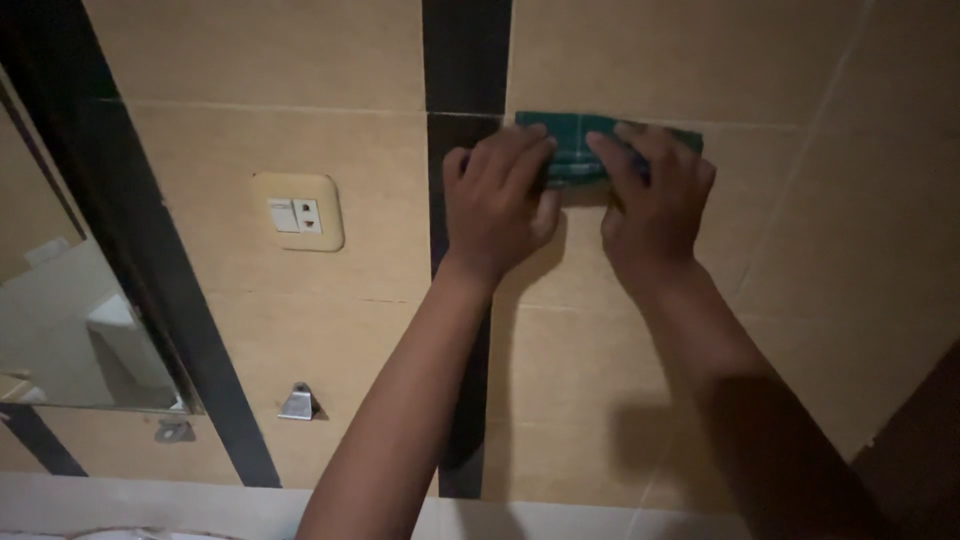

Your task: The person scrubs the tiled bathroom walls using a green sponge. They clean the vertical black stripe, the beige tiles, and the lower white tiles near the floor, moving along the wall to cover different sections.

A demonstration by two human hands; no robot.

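Observation:
Both my hands press a green folded cloth [575,140] flat against a beige tiled wall [300,330]. My left hand [497,200] covers the cloth's left end, fingers spread upward, beside a vertical black tile stripe [463,60]. My right hand [652,205] lies over the right end, fingers pointing up and left. Only the cloth's top edge and middle show between the fingers.
A cream wall plate with a switch and socket [297,212] sits left of the hands. A framed mirror [70,300] fills the far left, with a metal clip [300,402] near its lower corner. A pale ledge [150,500] runs along the bottom.

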